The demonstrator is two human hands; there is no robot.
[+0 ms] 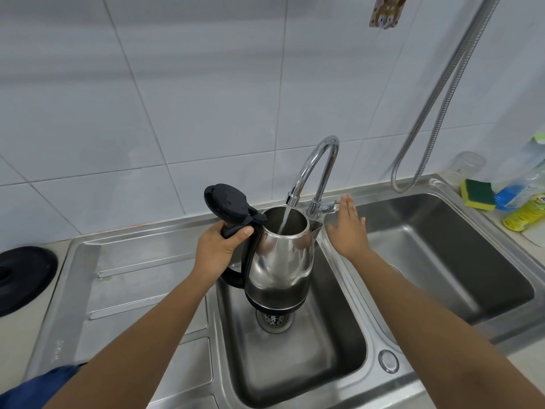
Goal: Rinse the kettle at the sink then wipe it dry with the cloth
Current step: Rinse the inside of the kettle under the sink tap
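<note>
Our left hand [219,246] wraps the kettle [278,261] handle, so we cannot see the grip's middle. The kettle base hides part of the drain [274,320]. At nine o'clock the frame cuts off a black disc [25,277]; at seven o'clock, blue cloth [44,385]. At three o'clock the bottles [528,184] are blurred and cropped, labels unreadable. At twelve o'clock a hanging item [386,10] is cut off.

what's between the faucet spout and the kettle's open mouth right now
In the head view, only a thin stream of water runs from the faucet spout down into the open kettle. Nothing else lies between them.
</note>
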